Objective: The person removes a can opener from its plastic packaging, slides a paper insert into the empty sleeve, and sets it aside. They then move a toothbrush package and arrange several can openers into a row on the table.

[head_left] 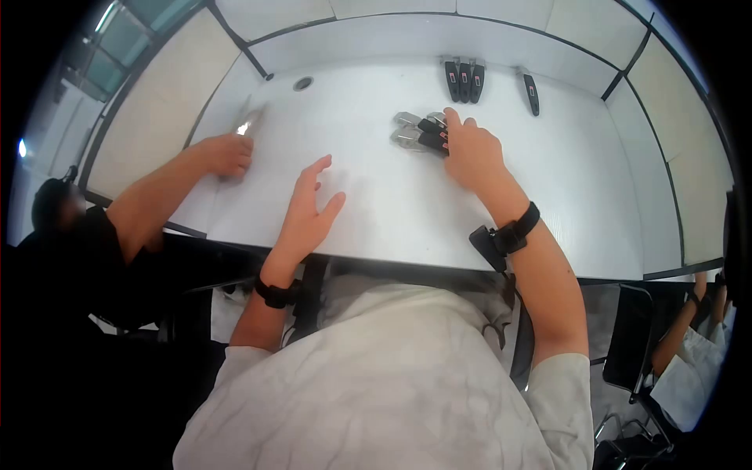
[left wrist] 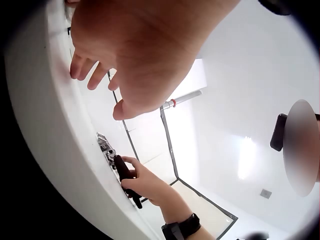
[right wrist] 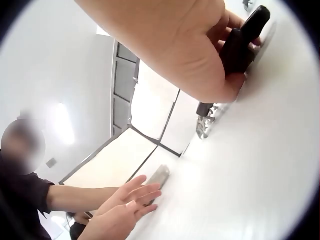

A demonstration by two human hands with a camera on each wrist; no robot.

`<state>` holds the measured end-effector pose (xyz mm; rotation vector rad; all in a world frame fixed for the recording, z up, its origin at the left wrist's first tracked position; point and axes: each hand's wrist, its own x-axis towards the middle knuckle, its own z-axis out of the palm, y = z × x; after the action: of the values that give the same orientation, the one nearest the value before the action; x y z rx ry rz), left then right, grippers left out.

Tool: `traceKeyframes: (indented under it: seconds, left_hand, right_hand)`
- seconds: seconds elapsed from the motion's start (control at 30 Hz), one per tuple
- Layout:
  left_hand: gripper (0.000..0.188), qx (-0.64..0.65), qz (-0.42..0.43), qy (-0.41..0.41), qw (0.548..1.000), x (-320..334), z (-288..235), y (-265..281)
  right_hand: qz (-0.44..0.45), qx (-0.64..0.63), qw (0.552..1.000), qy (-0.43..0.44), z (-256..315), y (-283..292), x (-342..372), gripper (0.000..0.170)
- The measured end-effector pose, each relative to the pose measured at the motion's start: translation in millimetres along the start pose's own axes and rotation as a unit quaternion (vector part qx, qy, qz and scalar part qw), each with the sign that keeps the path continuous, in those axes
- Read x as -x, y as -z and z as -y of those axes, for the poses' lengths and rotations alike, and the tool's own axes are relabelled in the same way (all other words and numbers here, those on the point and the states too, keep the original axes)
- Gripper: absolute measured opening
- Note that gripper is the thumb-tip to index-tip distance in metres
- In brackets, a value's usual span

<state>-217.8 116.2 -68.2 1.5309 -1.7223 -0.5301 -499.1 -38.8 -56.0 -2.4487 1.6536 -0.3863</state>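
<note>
In the head view my right hand (head_left: 476, 157) is over a small pile of black-handled tools (head_left: 432, 141) with silvery metal heads pointing left. The right wrist view has its thumb and fingers curled round black handles (right wrist: 237, 52), close over the white table. Part of the pile is hidden under that hand. My left hand (head_left: 308, 211) hovers over the table left of the pile, fingers spread and holding nothing; its bare palm (left wrist: 135, 55) fills the top of the left wrist view.
Three similar tools (head_left: 464, 81) stand side by side at the back, and a single one (head_left: 531, 92) lies to their right. At the left, another person's hand (head_left: 229, 155) holds a shiny, pale object (head_left: 249, 123). White panels (head_left: 666, 117) wall the table, which has a round hole (head_left: 303, 83).
</note>
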Motion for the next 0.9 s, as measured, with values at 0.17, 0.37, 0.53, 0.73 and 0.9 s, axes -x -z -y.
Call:
traceKeyframes:
  seconds: [0.17,0.37,0.53,0.73,0.9]
  left_hand:
    - [0.062,-0.068,-0.020,-0.035,0.997,3,10,-11]
    - [0.060,-0.099,-0.032,-0.032,0.994,1,16,-15]
    - [0.059,-0.073,-0.040,-0.046,0.995,1,22,-17]
    - [0.055,-0.091,-0.053,-0.073,0.992,0,13,-14]
    - [0.050,-0.079,-0.065,-0.078,0.992,1,9,-13]
  right_hand:
    - [-0.064,-0.004,0.997,0.037,-18,-1,5,0.035]
    - [-0.008,-0.060,0.998,-0.008,-32,2,4,0.053]
    - [-0.039,-0.341,0.939,0.004,-54,9,10,0.046]
    - [0.060,-0.699,0.710,-0.056,-65,44,28,0.046]
    - [0.060,-0.769,0.635,-0.047,-77,34,29,0.027]
